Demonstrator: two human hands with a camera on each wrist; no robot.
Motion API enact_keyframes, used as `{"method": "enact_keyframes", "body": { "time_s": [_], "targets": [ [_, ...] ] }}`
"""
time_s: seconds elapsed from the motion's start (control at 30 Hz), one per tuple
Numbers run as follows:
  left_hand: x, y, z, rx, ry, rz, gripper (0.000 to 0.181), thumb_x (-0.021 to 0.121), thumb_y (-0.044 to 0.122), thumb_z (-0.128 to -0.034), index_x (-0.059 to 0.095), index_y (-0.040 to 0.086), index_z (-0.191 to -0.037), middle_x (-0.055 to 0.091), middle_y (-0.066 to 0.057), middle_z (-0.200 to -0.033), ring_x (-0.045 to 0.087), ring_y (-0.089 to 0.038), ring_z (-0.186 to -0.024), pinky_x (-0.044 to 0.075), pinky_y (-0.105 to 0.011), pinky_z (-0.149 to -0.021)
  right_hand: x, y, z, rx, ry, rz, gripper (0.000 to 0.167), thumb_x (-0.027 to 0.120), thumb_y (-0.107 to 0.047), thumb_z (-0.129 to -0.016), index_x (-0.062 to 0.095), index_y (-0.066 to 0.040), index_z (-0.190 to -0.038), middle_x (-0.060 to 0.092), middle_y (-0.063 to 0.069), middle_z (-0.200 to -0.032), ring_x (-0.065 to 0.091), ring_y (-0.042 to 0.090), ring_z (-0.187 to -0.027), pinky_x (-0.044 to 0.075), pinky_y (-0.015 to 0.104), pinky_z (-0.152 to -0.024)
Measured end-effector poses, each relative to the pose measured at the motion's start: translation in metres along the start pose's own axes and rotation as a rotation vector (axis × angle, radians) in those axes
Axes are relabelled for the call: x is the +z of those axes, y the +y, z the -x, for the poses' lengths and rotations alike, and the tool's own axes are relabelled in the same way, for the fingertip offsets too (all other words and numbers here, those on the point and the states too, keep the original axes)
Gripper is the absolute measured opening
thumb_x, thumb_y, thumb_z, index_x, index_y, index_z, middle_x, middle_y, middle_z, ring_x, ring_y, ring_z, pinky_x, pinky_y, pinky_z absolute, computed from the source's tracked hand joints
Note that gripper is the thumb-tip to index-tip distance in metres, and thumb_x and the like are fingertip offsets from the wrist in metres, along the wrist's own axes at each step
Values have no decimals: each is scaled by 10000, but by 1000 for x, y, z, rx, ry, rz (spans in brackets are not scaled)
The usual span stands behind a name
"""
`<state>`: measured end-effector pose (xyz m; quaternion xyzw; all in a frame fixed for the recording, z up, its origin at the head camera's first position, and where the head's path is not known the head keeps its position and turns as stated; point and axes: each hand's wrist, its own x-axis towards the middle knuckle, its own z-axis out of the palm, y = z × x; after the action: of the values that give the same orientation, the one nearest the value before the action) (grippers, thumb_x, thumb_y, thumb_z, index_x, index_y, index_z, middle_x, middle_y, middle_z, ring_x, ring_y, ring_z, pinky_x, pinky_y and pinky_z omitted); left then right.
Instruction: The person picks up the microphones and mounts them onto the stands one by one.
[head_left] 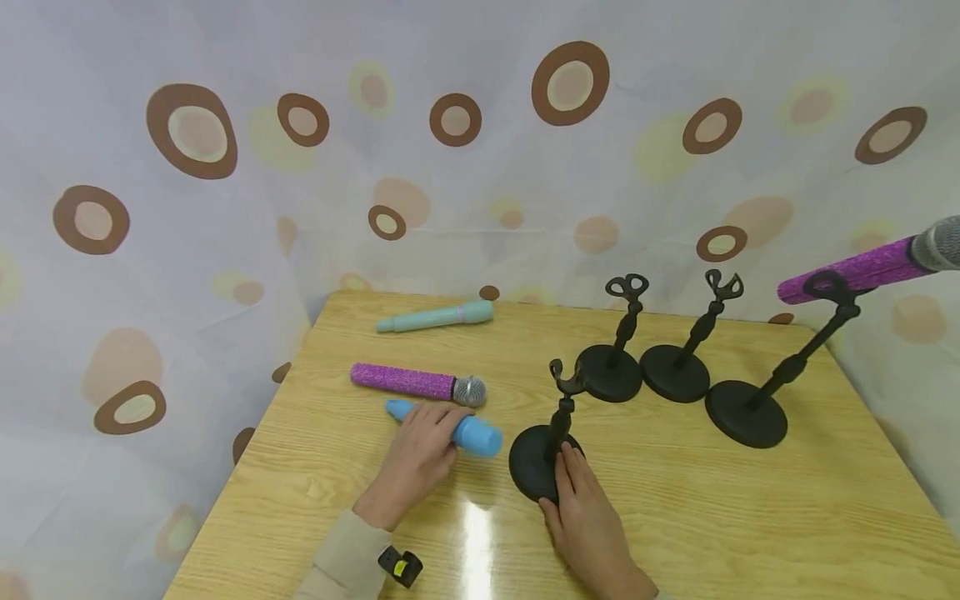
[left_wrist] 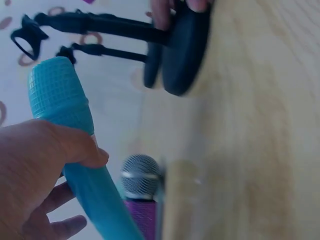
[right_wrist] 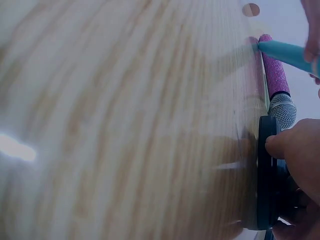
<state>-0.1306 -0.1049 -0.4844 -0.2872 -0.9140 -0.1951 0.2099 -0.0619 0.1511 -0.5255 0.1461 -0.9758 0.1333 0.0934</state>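
Observation:
My left hand (head_left: 422, 450) holds a blue microphone (head_left: 478, 437) just above the table, its thick head pointing right; in the left wrist view thumb and fingers wrap round the blue microphone (left_wrist: 60, 100). My right hand (head_left: 591, 529) grips the near right edge of the round base of a black stand (head_left: 534, 463), which stands upright with its clip empty. In the right wrist view the thumb of that hand (right_wrist: 300, 160) lies on the rim of the base (right_wrist: 265, 175). A purple microphone with a silver head (head_left: 405, 381) lies just behind the blue one.
A mint-green microphone (head_left: 435, 318) lies at the back left of the wooden table (head_left: 300, 517). Two black stands (head_left: 609, 373) (head_left: 675, 373) with bare clips stand behind on the right. Farther right, another stand (head_left: 746, 414) carries a purple microphone (head_left: 877, 268). A patterned cloth (head_left: 465, 183) hangs behind.

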Motion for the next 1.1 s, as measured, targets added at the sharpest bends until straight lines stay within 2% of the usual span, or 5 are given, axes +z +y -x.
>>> {"method": "enact_keyframes", "body": {
  "time_s": [0.3, 0.5, 0.77, 0.93, 1.1],
  "targets": [
    [-28, 25, -25, 49, 101, 73, 549, 835, 44, -748, 617, 85, -1251, 670, -70, -1168, 647, -222, -1096, 560, -359, -939, 1, -1, 1, -20, 24, 5, 650, 716, -263, -913, 487, 134, -1374, 413, 290, -1499, 448, 418, -1374, 453, 498, -1076],
    [-44, 42, -45, 64, 157, 188, 555, 823, 52, -776, 601, 102, -1282, 657, -66, -1189, 642, -202, -1092, 567, -333, -916, 2, 1, 1, 1, 13, 6, 662, 717, -271, -913, 479, 128, -1384, 399, 279, -1514, 435, 417, -1385, 444, 501, -1085],
    [-58, 62, -78, 79, 215, 393, 595, 744, 36, -866, 497, 140, -1398, 558, -78, -1322, 560, -216, -1240, 497, -375, -1047, 1, 0, 1, -10, 18, 6, 666, 721, -276, -910, 480, 122, -1388, 406, 277, -1510, 440, 411, -1383, 451, 494, -1080],
    [-62, 76, -101, 169, 226, 420, 559, 678, 69, -929, 453, 161, -1432, 519, -75, -1394, 493, -217, -1324, 432, -344, -1120, 1, 0, 0, 12, -5, -15, 665, 715, -259, -916, 464, 124, -1398, 385, 271, -1527, 412, 413, -1402, 434, 502, -1095],
    [-59, 87, -115, 279, 187, 391, 552, 650, 82, -942, 436, 154, -1446, 499, -79, -1428, 459, -224, -1373, 364, -310, -1172, 2, 0, -1, 25, -24, -28, 656, 708, -261, -921, 468, 118, -1399, 369, 257, -1541, 394, 411, -1415, 428, 504, -1101]
  ]
}}
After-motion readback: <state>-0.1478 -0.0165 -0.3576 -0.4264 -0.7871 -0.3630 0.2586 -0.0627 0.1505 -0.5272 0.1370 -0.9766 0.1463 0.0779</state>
